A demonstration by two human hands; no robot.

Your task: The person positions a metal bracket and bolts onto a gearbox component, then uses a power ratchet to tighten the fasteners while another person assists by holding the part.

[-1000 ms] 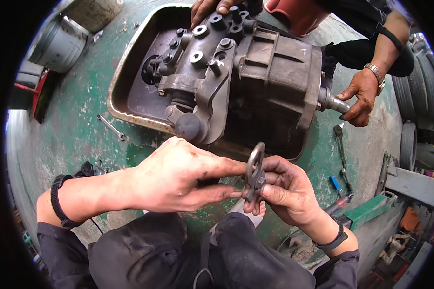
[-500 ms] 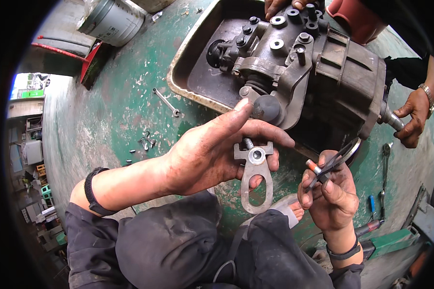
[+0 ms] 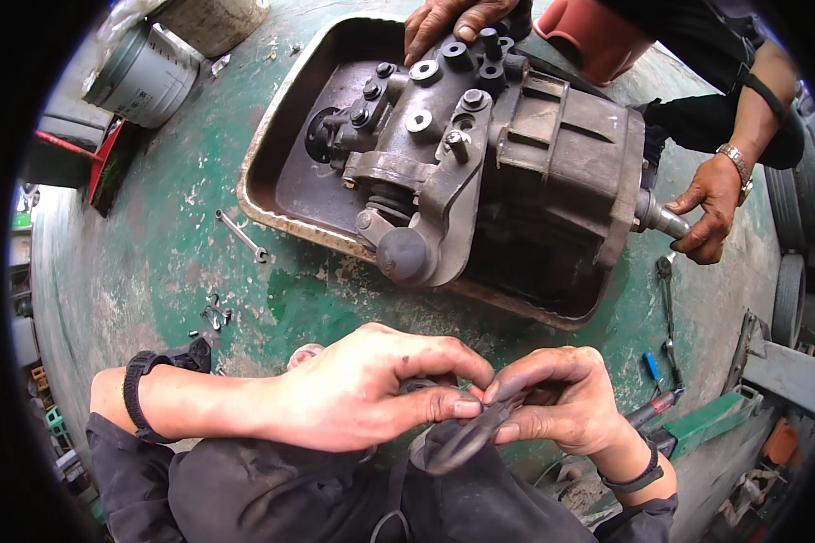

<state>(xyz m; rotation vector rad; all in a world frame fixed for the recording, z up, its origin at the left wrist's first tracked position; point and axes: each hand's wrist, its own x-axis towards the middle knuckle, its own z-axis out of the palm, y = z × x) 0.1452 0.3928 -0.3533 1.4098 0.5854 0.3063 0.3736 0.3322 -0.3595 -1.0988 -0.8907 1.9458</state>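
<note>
My hands meet low in front of my lap. My left hand (image 3: 362, 389) closes, thumb against forefinger, on a metal lever plate (image 3: 453, 450) with an oblong loop, which hangs tilted and a little blurred. My right hand (image 3: 561, 398) pinches at the same place from the other side. What its fingertips hold is mostly hidden; a dark edge shows between the hands. Beyond them a large grey gearbox (image 3: 566, 127) rests in a rimmed metal tray (image 3: 261, 213). A rounded black knob (image 3: 404, 254) on its near side is closest to my hands.
A co-worker's hand (image 3: 444, 23) lies on the gearbox top; the other hand (image 3: 708, 213) grips its shaft. A wrench (image 3: 242, 237) and small metal parts (image 3: 215, 313) lie left on the green floor. A ratchet (image 3: 666, 299) and a blue-handled tool (image 3: 652, 366) lie right.
My hands were apart, the left with the lever plate, the right with an orange-banded bolt and a thin black piece. Now they have come together. The view has shifted, so the gearbox appears further left.
</note>
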